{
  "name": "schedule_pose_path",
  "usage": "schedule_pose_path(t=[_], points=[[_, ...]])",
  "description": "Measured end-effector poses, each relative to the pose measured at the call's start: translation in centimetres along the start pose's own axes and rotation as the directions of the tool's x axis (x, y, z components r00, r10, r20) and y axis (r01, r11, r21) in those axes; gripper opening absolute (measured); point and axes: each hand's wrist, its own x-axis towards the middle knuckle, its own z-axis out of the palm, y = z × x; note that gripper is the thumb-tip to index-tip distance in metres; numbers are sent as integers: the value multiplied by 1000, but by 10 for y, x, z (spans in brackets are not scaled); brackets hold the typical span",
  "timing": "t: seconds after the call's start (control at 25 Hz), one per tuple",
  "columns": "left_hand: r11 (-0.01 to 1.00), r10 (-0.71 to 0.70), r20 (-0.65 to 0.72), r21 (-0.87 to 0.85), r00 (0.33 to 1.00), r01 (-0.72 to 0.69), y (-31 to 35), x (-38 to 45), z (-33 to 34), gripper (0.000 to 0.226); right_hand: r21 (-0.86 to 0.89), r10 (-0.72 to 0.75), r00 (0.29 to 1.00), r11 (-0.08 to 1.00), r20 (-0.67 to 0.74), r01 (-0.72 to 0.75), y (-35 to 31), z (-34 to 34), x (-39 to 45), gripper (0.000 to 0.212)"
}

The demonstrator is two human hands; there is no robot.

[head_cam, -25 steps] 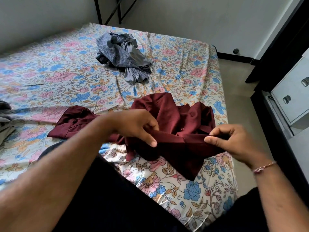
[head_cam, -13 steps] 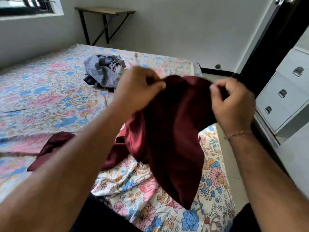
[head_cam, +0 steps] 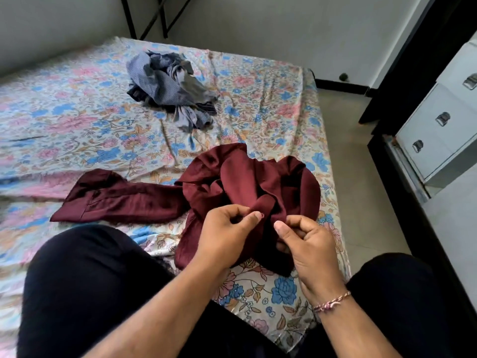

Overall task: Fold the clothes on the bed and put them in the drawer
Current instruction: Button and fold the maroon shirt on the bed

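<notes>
While bunched on bed (head_cam: pixel 77 104), shirt (head_cam: pixel 247 177) pinched btwn both hands (head_cam: pixel 260 236)

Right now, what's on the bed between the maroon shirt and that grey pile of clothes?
Only bare floral bedsheet separates the maroon shirt from the grey pile, seen in the head view.

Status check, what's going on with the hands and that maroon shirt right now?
Left hand and right hand: each has a pinch grip on maroon shirt. Shirt bunched, unfolded on bed. Grey clothes pile waiting.
</notes>
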Motion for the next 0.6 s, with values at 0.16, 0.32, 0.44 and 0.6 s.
schedule_pose_path(t=[0.16, 0.32, 0.44, 0.6], points=[[961, 209, -106, 206, 972, -184, 0, -1, 6, 8, -114, -143, 983, 985, -112, 130, -7, 3, -4, 11], [879, 392, -94, 330, 915, -343, -3, -4, 10, 4, -217, -234, 967, 954, -104, 207, -6, 12, -6, 9], [848, 449, -63, 346, 891, -402, -5, -4, 10, 5, -133, -201, 976, 973, -81, 190, -2, 13, -6, 8], [838, 474, -20, 317, 880, -444, -6, -1, 8, 3, -2, -176, 982, 984, -70, 176, 2, 12, -4, 10]])
